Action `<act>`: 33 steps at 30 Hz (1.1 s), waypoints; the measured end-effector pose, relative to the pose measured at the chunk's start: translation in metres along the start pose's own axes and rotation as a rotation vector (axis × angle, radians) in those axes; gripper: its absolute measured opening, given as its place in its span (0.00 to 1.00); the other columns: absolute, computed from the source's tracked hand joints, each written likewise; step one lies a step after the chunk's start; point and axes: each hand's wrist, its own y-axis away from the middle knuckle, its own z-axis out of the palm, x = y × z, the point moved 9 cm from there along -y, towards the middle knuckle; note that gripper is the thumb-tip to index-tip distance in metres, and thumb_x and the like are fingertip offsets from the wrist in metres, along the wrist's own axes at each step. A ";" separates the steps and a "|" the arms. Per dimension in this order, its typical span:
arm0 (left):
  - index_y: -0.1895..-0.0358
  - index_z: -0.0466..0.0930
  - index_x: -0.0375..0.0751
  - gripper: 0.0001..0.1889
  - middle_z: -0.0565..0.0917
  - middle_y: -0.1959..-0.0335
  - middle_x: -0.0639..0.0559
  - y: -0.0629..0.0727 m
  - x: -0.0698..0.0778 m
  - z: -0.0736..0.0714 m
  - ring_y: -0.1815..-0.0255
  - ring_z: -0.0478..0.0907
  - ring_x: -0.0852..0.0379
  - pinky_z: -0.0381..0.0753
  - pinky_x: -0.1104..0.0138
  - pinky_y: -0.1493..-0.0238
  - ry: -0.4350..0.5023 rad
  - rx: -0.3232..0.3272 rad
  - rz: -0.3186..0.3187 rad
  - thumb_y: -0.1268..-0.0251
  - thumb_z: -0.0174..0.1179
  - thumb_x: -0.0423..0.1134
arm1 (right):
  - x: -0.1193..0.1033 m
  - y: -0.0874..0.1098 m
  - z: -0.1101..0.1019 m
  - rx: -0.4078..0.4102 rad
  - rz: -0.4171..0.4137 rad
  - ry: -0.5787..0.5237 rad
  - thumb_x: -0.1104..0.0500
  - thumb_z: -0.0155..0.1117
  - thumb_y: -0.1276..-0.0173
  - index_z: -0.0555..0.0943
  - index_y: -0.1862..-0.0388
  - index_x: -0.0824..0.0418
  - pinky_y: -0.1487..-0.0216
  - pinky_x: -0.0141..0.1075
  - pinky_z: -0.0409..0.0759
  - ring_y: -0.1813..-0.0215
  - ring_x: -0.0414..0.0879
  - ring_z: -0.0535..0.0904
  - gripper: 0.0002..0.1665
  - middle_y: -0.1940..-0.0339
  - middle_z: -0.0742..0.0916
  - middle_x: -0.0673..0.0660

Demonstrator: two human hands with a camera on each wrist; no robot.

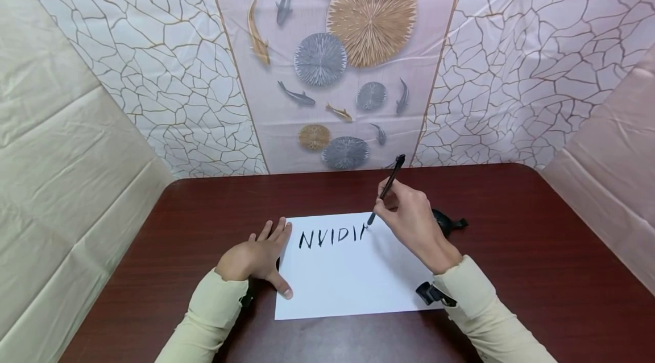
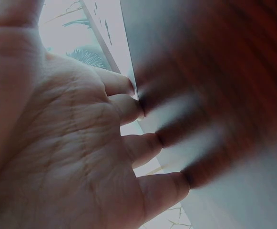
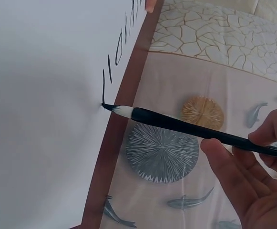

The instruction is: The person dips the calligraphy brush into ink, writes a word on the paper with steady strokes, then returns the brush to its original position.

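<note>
A white sheet of paper (image 1: 348, 283) lies on the table with black brushed letters (image 1: 330, 236) reading "NVIDI" and a slanted stroke after them. My right hand (image 1: 414, 223) pinches a black-handled writing brush (image 1: 391, 181) between thumb and fingers. In the right wrist view the inked tip of the brush (image 3: 176, 125) touches the paper (image 3: 43, 119) at one end of that stroke. My left hand (image 1: 258, 259) rests with spread fingers at the sheet's left edge, its thumb on the paper. In the left wrist view its fingers (image 2: 164, 191) are extended and the palm faces the camera.
A black object (image 1: 451, 223), partly hidden behind my right hand, sits on the dark red table (image 1: 512, 209). Patterned cloth (image 1: 348, 95) hangs along the table's back edge, with plain cloth walls (image 1: 61, 152) at both sides. A black wrist device (image 1: 432, 293) overlaps the paper's lower right corner.
</note>
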 end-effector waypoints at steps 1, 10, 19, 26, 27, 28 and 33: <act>0.13 0.34 0.38 0.79 0.30 0.12 0.39 0.000 0.000 0.000 0.13 0.26 0.34 0.42 0.35 0.19 0.000 -0.001 0.000 0.59 0.86 0.59 | 0.001 0.000 0.000 -0.007 0.006 0.005 0.67 0.67 0.30 0.81 0.54 0.60 0.60 0.47 0.88 0.60 0.51 0.90 0.08 0.62 0.90 0.58; 0.13 0.36 0.38 0.78 0.31 0.12 0.41 0.000 0.000 -0.001 0.13 0.27 0.36 0.41 0.36 0.18 0.015 0.011 -0.005 0.59 0.87 0.59 | -0.005 0.000 -0.007 -0.042 0.025 0.066 0.68 0.67 0.35 0.79 0.60 0.58 0.76 0.35 0.72 0.75 0.44 0.74 0.09 0.73 0.84 0.54; 0.13 0.36 0.38 0.78 0.32 0.12 0.41 -0.001 -0.002 0.000 0.13 0.27 0.36 0.41 0.36 0.18 0.017 0.012 -0.009 0.59 0.86 0.59 | -0.012 0.001 -0.008 -0.024 0.012 0.013 0.67 0.65 0.31 0.81 0.55 0.60 0.69 0.40 0.81 0.67 0.47 0.85 0.08 0.66 0.88 0.56; 0.13 0.36 0.36 0.78 0.33 0.12 0.39 0.001 0.000 0.000 0.13 0.28 0.34 0.42 0.34 0.19 0.018 0.016 0.006 0.59 0.87 0.58 | -0.012 0.003 0.000 -0.024 0.010 -0.017 0.67 0.67 0.30 0.81 0.53 0.60 0.62 0.46 0.88 0.62 0.49 0.90 0.08 0.63 0.91 0.57; 0.13 0.37 0.36 0.78 0.33 0.12 0.39 0.001 0.000 0.000 0.13 0.28 0.34 0.42 0.34 0.19 0.019 0.018 0.008 0.59 0.87 0.58 | -0.012 0.003 0.000 -0.024 0.008 -0.014 0.67 0.67 0.30 0.82 0.53 0.60 0.62 0.46 0.88 0.62 0.50 0.90 0.08 0.63 0.91 0.57; 0.13 0.37 0.36 0.78 0.33 0.12 0.39 0.001 0.000 0.000 0.13 0.28 0.34 0.42 0.34 0.19 0.020 0.019 0.009 0.60 0.87 0.58 | -0.012 0.003 0.000 -0.023 0.006 -0.010 0.67 0.67 0.30 0.82 0.54 0.60 0.62 0.46 0.88 0.62 0.50 0.90 0.08 0.63 0.91 0.57; 0.13 0.36 0.36 0.78 0.32 0.12 0.39 0.001 0.000 -0.001 0.13 0.27 0.34 0.42 0.34 0.19 0.021 0.020 0.010 0.59 0.87 0.58 | -0.008 0.002 -0.001 -0.023 0.006 0.007 0.67 0.66 0.30 0.81 0.54 0.61 0.63 0.46 0.87 0.62 0.51 0.90 0.08 0.64 0.91 0.58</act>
